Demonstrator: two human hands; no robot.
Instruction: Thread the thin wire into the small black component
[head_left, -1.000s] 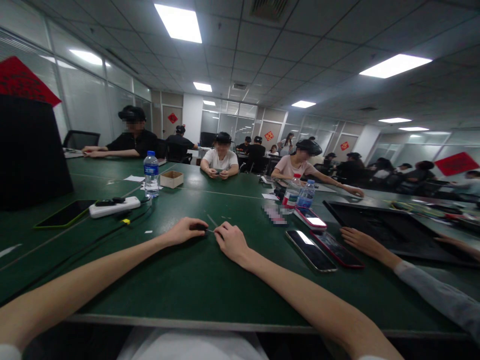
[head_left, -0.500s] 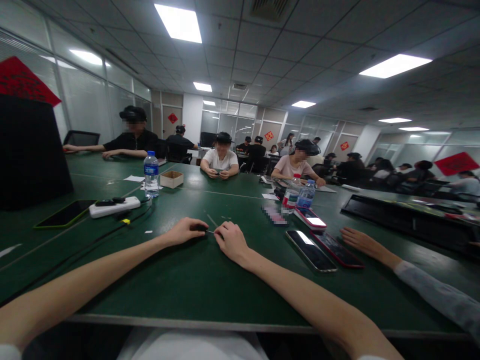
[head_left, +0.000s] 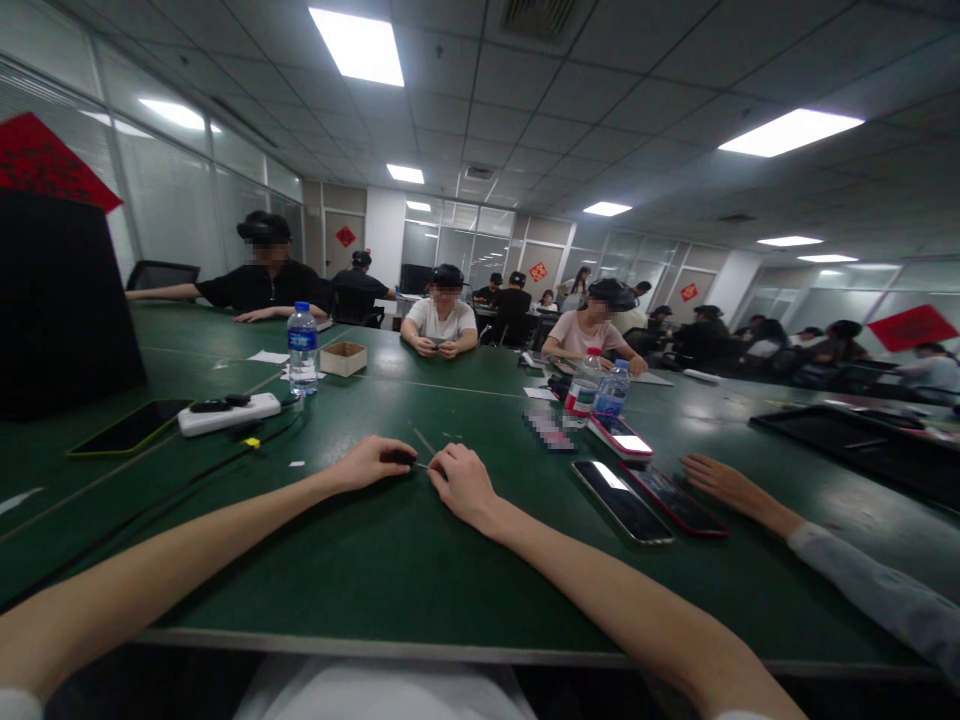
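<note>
My left hand (head_left: pixel 375 462) rests on the green table (head_left: pixel 360 570), its fingers closed round a small black object (head_left: pixel 400 457). A thin pale piece (head_left: pixel 421 465) reaches from that object toward my right hand (head_left: pixel 460 482). The fingers of my right hand are pressed together at the end of this thin piece, and what they pinch is too small to make out. Both hands are close together, with a narrow gap between them.
Left: a white power strip (head_left: pixel 229 414), a phone (head_left: pixel 131 428), a bottle (head_left: pixel 303 350) and an open box (head_left: pixel 343 358). Right: phones (head_left: pixel 622 502), two bottles (head_left: pixel 583 382), another person's hand (head_left: pixel 720 485) and a black tray (head_left: pixel 862 450). People sit across the table.
The black tray at the right has shifted right, away from me. The person in black at the far left has moved their arms. My hands look unchanged.
</note>
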